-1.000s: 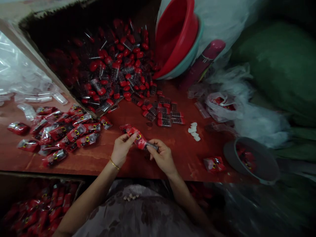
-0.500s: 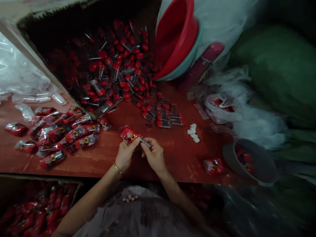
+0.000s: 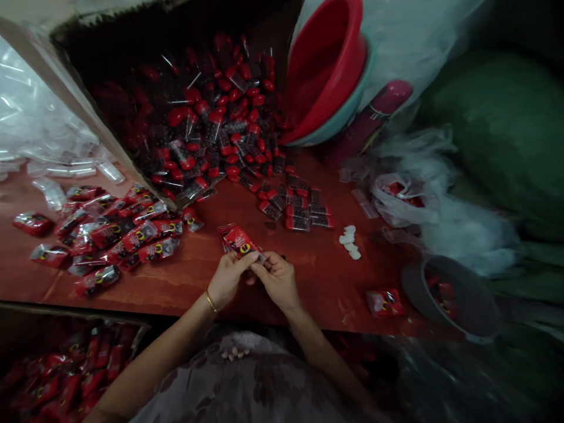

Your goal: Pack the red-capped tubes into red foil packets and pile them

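My left hand [image 3: 228, 277] and my right hand [image 3: 277, 279] meet over the near part of the red-brown table [image 3: 189, 282]. Both pinch the near end of a small red printed sachet [image 3: 240, 242] that points away from me. A gold bangle circles my left wrist. A small dark item seems to sit between the fingertips at the sachet's mouth, too small to name. A heap of filled red sachets [image 3: 110, 232] lies to the left of my hands.
A cardboard box [image 3: 194, 111] full of red-capped clear vials stands at the back, with loose vials [image 3: 295, 205] spilled beside it. Red and teal basins [image 3: 328, 76], clear bags [image 3: 39, 129], white pieces [image 3: 349, 241], a grey bowl [image 3: 449, 294] and one lone sachet [image 3: 385, 302] surround them.
My hands have drawn closer together until the fingertips meet on the sachet. The dark item in my right fingers has gone into the sachet's end.
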Tool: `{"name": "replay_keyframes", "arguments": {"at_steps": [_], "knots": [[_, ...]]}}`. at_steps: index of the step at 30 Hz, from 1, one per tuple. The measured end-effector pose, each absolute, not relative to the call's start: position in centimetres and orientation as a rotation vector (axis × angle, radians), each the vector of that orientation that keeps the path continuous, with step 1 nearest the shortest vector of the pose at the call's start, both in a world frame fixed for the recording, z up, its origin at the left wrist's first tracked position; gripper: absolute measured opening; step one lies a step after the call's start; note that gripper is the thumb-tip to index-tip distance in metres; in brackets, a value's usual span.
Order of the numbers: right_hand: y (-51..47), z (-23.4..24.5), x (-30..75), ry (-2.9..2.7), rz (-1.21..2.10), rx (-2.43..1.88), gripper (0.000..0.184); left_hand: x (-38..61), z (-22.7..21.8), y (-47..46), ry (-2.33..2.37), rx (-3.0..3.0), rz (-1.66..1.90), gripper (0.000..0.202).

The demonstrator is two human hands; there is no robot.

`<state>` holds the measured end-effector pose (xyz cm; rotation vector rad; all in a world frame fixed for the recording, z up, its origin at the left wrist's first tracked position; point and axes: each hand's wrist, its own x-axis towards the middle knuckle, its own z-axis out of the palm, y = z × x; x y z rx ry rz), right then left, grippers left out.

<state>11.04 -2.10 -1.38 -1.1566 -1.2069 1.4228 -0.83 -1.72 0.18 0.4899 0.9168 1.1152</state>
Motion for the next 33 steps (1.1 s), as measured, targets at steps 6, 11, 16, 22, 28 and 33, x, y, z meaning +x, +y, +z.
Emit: {"name": "replay_keyframes", "arguments": {"at_steps": [6,11,16,22,28,33], "knots": [[-0.7,-2.0,10.5,-1.573,0.885,-1.295,0.033,-2.0,0.3,-2.1,0.880,0.411,1.056,0.028],[0.9,-1.2,10.2,-1.953,0.456,-1.262,0.036,-3.5,0.5,-2.3,0.997,0.403,0.932,0.030],[3.8,-1.0,14.9,-2.024,0.042,-1.555,0.051,-10.1,2.4,-0.8,1.210,0.380,1.257,0.019],[3.8,-3.9,18.8,-2.047,-0.070,-1.939,0.036,-16.1,4.5,1.3,1.137,0.230,1.791,0.030],[0.5,-4.4,16.0,-1.982,-0.059,-1.915,0.044,-8.1,-0.2,0.9,1.581,1.285,1.279,0.036],[-0.3,-3.8,15.1,-1.997,-0.014,-1.774,0.037,-5.4,-3.8,1.6,1.701,1.831,0.918,0.027]]}}
